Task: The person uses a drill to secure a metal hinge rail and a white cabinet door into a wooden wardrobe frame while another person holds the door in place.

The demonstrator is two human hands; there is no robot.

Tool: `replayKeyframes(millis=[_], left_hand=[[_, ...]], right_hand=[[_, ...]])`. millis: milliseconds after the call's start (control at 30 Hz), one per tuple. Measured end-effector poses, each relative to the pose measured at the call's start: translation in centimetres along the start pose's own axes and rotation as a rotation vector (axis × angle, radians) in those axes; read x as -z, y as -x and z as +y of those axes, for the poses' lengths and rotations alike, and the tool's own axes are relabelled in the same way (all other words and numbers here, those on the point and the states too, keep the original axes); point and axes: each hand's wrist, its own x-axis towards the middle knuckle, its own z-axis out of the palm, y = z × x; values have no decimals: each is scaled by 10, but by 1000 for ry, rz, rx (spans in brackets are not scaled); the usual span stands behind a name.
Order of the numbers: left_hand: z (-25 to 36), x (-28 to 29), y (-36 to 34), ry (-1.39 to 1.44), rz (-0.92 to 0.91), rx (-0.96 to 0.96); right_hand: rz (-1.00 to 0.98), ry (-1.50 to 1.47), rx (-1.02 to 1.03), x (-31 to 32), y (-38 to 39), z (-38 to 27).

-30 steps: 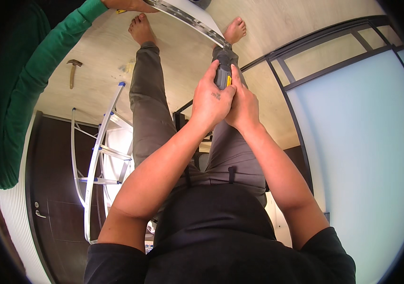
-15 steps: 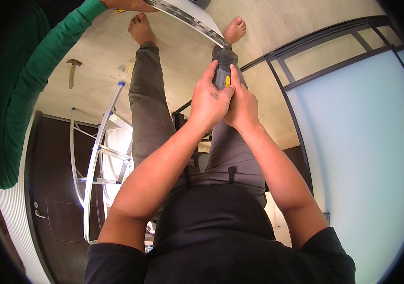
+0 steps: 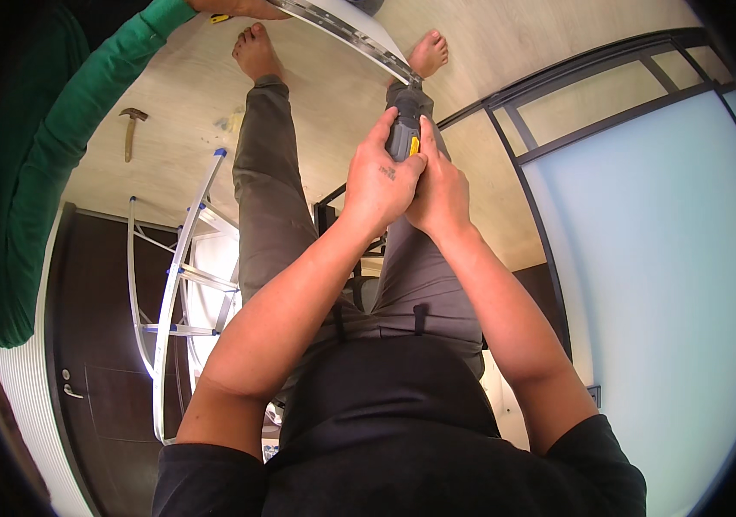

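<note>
Both my hands are wrapped round a grey and black handheld power tool point(image 3: 403, 136) with a yellow patch on its side. My left hand point(image 3: 380, 185) grips it from the left. From the right, my right hand point(image 3: 443, 194) closes on the same body. The tool's far end meets the near end of a perforated metal strip point(image 3: 352, 37), which runs along a white panel point(image 3: 368, 24). Whether the tip touches the strip or only sits beside it, I cannot tell. A co-worker's hand point(image 3: 243, 8), in a green sleeve, is by the strip's far end.
A hammer point(image 3: 131, 133) lies on the pale floor at left. Nearer stands an aluminium stepladder point(image 3: 176, 267) before a dark door point(image 3: 109, 345). My bare feet are on the floor either side. A black-framed frosted panel point(image 3: 643, 258) is at right.
Very little differs. My hands and the power tool have shifted a touch, and the strip's near end sits marginally differently against the tool's tip.
</note>
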Motion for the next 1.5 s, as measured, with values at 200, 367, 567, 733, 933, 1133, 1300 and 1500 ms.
replayKeyframes(millis=[200, 367, 567, 733, 933, 1133, 1300, 1500], left_hand=[[2, 0, 1, 3, -6, 11], [-2, 1, -1, 22, -10, 11], [-6, 0, 0, 29, -2, -3], [-10, -2, 0, 74, 17, -29], [2, 11, 7, 360, -67, 204], [-5, 43, -2, 526, -265, 372], [-7, 56, -15, 389, -235, 371], [-11, 64, -35, 319, -274, 290]], right_hand=[[-6, 4, -5, 2, 0, -2], [-8, 2, -4, 2, 0, -4], [-1, 12, 0, -1, 1, -2], [22, 16, 6, -3, 2, -2], [80, 20, 66, -1, 15, 0], [33, -41, 88, 3, 28, -20], [49, -103, 162, -9, 26, -27], [109, -71, 195, -20, 18, -21]])
